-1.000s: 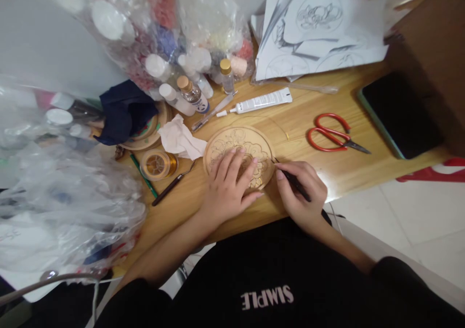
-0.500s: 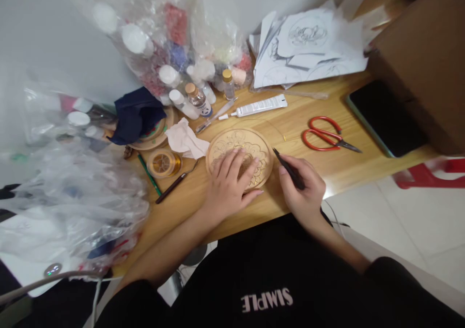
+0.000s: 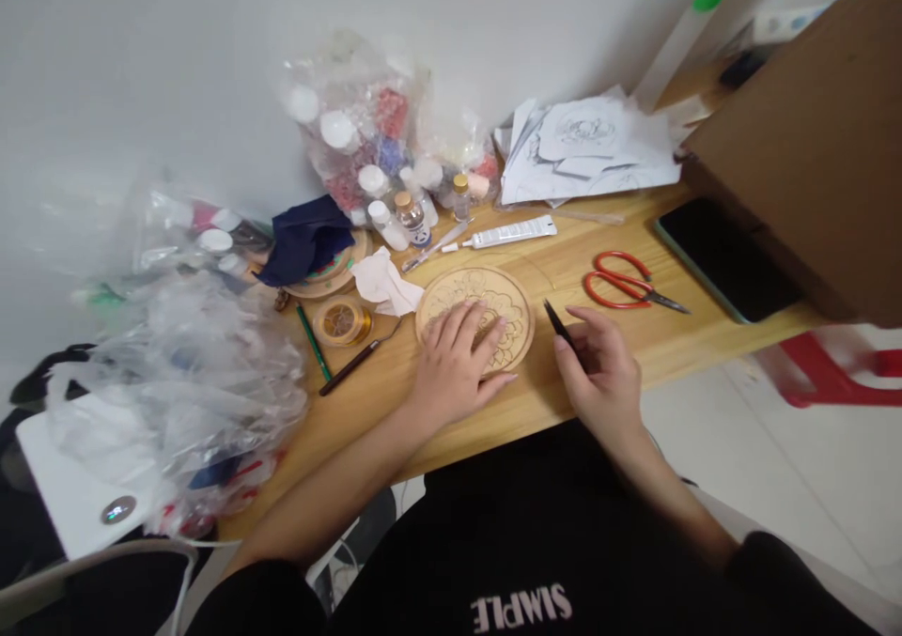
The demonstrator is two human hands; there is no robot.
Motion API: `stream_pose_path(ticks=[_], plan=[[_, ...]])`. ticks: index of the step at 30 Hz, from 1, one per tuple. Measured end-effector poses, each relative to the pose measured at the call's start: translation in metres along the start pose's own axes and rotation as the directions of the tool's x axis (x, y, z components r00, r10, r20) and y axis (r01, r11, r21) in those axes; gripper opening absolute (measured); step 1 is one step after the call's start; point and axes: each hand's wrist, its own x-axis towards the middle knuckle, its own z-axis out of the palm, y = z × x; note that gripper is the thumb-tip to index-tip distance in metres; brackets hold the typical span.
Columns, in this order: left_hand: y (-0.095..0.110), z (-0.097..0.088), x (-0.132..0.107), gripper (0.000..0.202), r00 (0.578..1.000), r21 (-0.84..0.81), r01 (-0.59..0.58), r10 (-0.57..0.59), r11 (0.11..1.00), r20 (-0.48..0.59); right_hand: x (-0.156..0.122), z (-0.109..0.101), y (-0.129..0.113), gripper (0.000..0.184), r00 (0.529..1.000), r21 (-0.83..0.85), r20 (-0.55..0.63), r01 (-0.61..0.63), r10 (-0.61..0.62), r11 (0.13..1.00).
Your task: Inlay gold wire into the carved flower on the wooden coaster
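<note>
On the table [image 3: 395,448] lies a round wooden disc [image 3: 520,288] with a looping flower pattern, part of it outlined in gold wire. My left hand [image 3: 458,359] rests flat on it, fingers spread, covering its lower left part. Just right of the disc, my right hand [image 3: 602,368] holds black pointed tweezers [image 3: 556,320], tip aimed up and left. Its index finger is lifted away from them. A thin gold wire [image 3: 553,286] lies loose above the disc. Red-handled scissors [image 3: 624,284] lie farther right.
A white glue tube [image 3: 514,232], small bottles [image 3: 415,223] and a crumpled tissue [image 3: 387,282] lie behind the disc. To the left are a wire spool [image 3: 342,323], a dark-handled hook tool [image 3: 352,366] and plastic bags [image 3: 211,364]. A phone [image 3: 725,255] and cardboard box [image 3: 810,147] stand right.
The camera view has tilted up, so the table items sit lower. My right index finger has lifted off the tweezers. My left hand stays on the disc.
</note>
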Motion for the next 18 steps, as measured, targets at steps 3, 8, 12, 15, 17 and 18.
stream_pose_path(ticks=[3,8,12,15,17,18], plan=[[0.0002,-0.0005,0.0005,0.059,1.0,0.0,0.007,-0.007,1.0,0.014,-0.0007,-0.0026,-0.0055,0.03,0.992,-0.172,0.081,0.105,-0.092,0.98],[0.0,-0.0012,0.0016,0.061,1.0,-0.002,0.017,-0.017,1.0,0.018,0.0021,0.0008,-0.0092,0.021,0.98,-0.246,0.088,0.193,-0.176,0.95],[-0.0008,-0.001,0.0019,0.062,1.0,-0.004,0.019,-0.019,1.0,0.021,0.0022,0.004,-0.0087,0.018,0.977,-0.279,0.082,0.213,-0.197,0.937],[-0.0013,-0.0009,0.0021,0.062,1.0,-0.001,0.019,-0.019,1.0,0.024,0.002,0.0045,-0.0091,0.018,0.975,-0.291,0.084,0.221,-0.205,0.931],[-0.0012,-0.001,0.0023,0.062,0.999,-0.001,0.021,-0.021,1.0,0.031,0.0024,0.0043,-0.0096,0.019,0.978,-0.29,0.083,0.21,-0.194,0.934],[-0.0011,-0.0012,0.0025,0.063,0.999,-0.002,0.022,-0.022,1.0,0.037,0.0027,0.0042,-0.0099,0.02,0.979,-0.289,0.082,0.204,-0.188,0.935]])
